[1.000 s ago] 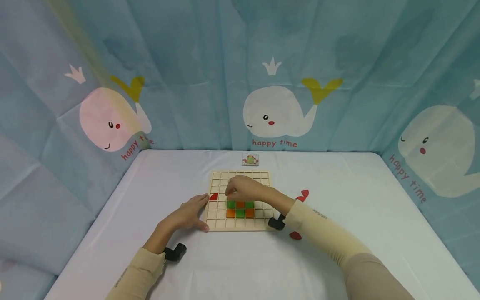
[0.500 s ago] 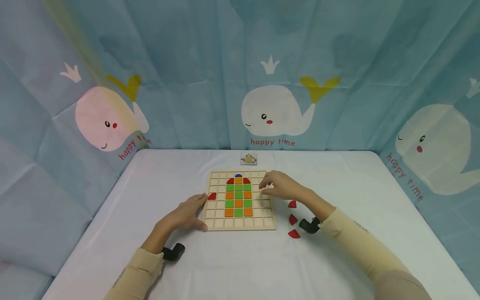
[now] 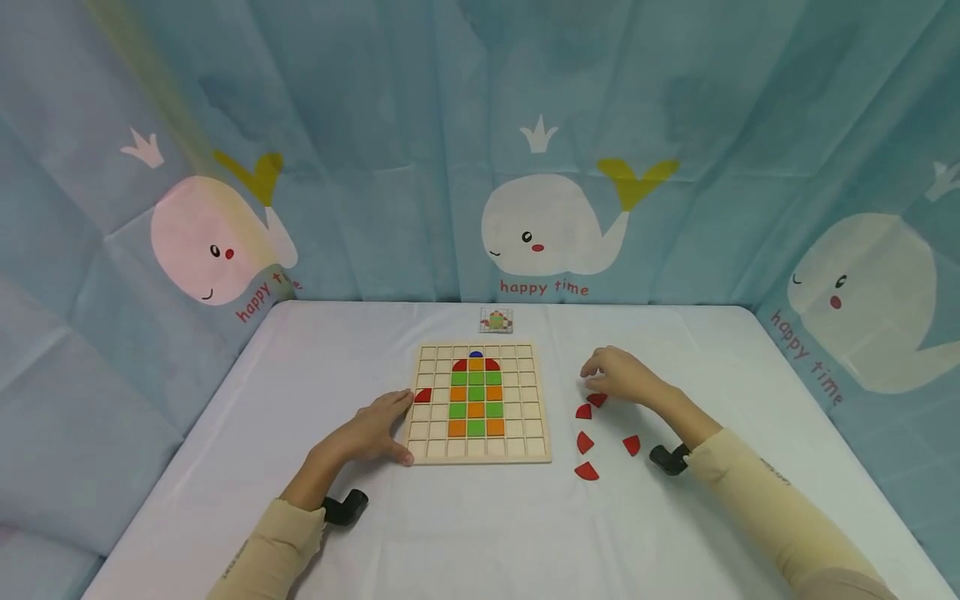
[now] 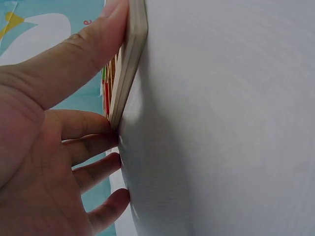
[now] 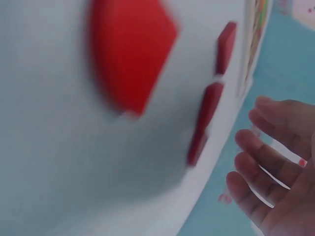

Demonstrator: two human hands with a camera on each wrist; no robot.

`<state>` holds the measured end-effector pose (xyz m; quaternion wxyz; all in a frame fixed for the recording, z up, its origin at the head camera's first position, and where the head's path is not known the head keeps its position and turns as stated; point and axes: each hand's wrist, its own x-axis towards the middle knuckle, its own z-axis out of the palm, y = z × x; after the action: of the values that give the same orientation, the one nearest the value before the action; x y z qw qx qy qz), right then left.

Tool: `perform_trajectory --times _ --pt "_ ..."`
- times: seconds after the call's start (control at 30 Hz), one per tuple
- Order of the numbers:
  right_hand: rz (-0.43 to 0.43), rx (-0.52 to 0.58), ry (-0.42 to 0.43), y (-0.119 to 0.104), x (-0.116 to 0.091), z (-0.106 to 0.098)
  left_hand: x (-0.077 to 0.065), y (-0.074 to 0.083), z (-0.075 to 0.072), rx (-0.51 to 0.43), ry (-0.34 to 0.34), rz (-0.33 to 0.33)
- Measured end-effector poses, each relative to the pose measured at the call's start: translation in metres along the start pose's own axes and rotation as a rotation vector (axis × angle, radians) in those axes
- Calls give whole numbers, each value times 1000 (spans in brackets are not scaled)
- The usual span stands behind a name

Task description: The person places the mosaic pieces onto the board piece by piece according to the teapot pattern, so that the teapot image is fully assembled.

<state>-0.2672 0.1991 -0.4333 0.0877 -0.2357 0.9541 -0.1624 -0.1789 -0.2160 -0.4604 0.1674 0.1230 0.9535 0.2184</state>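
A wooden grid board [image 3: 527, 433] lies on the table, with green, orange, red and blue tiles forming a tall figure in its middle columns. One red quarter-round tile [image 3: 423, 396] sits alone near its left edge. My left hand [image 3: 367, 429] rests against the board's left side, thumb at the front corner; the left wrist view shows the thumb on the board's edge [image 4: 130, 69]. Right of the board, my right hand [image 3: 624, 375] hovers above loose red quarter-round tiles [image 3: 584, 442], fingers loosely bent and holding nothing. In the right wrist view, a red tile [image 5: 130, 49] looms close and blurred.
Behind the board lies a small picture card [image 3: 496, 321] with a coloured figure on a grid. More red tiles, one of them apart [image 3: 632, 446], are scattered on the white tablecloth [image 3: 465, 533]. A blue curtain with whales surrounds the table's far sides.
My right hand has moved from over the board rightward to the loose red tiles, uncovering the figure's upper part. The left hand stays at the board's side.
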Motion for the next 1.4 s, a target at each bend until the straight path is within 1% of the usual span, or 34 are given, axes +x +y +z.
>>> perform_trajectory --times 0.13,0.3,0.63,0.87,1.0,1.1,1.4 --pt "26 10 -11 14 -4 0 1 0 1 2 2 -5" --pt "11 -2 -39 22 -9 1 1 -1 2 6 -3 -17" --pt "32 -18 -64 25 -11 1 0 -1 3 -3 -1 -13" --pt "33 -11 -32 28 -12 5 0 -1 4 -11 -2 -13" --pt "64 -28 -16 29 -14 6 -1 0 4 -12 1 -10" --pt "88 -35 -15 30 -14 7 -1 0 3 -9 2 -9" --pt "91 -22 -17 30 -14 4 0 2 0 -1 0 -10"
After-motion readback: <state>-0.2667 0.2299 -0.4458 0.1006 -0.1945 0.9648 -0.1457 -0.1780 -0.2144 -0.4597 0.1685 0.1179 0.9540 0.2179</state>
